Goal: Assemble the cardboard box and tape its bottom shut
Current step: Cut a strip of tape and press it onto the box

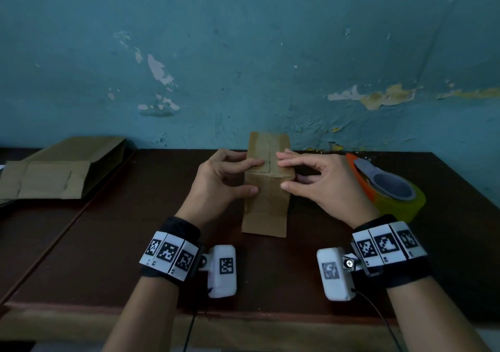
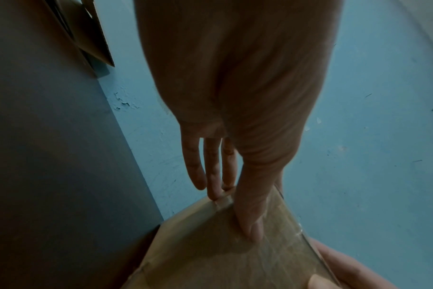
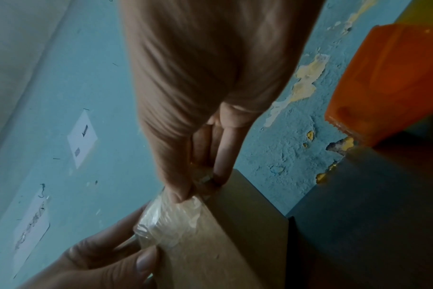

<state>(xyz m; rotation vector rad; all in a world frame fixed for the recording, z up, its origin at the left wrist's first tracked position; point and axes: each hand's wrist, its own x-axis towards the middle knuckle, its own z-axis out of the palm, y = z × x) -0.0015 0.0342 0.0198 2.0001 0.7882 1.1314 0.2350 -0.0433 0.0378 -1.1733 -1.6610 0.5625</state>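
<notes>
Well along, by the look of things. Going left to right: at about 9 o'clock, flat brown cardboard blanks (image 1: 54,173) lying unfolded on the dark wooden table (image 1: 108,257), apart from the work and untouched. Near the centre, the left hand (image 1: 219,181) clamped on the cardboard box (image 1: 263,205), thumb laid on the near face and the other fingers (image 1: 243,163) curled over the top end, pinching it. Box itself standing upright near the table's middle, close to the wall, already squared up, with the closed flaps uppermost and their seam running toward 12 o'clock. Clear tape (image 3: 171,223) seen glossy and wrinkled over that seam and folded down the near face in the wrist views, so assembly apparently done and a strip already laid. At 3 o'clock of the box, the right hand (image 1: 322,181), thumb against the near face, fingertips (image 1: 284,162) pressing the top, pinching likewise; seemingly rubbing the strip down flat. Left to do, as a judgement: smoothing the tape ends; impossible to tell whether more strips are needed. Further toward 3 o'clock, an orange and grey tape dispenser (image 1: 384,183) resting on the table, loaded with a yellowish roll, near the right hand but not touched.

Surface dark, reddish brown, with a paler front edge. Behind, at 12 o'clock, a teal wall (image 1: 270,54) with peeling paint patches; dim light throughout.
</notes>
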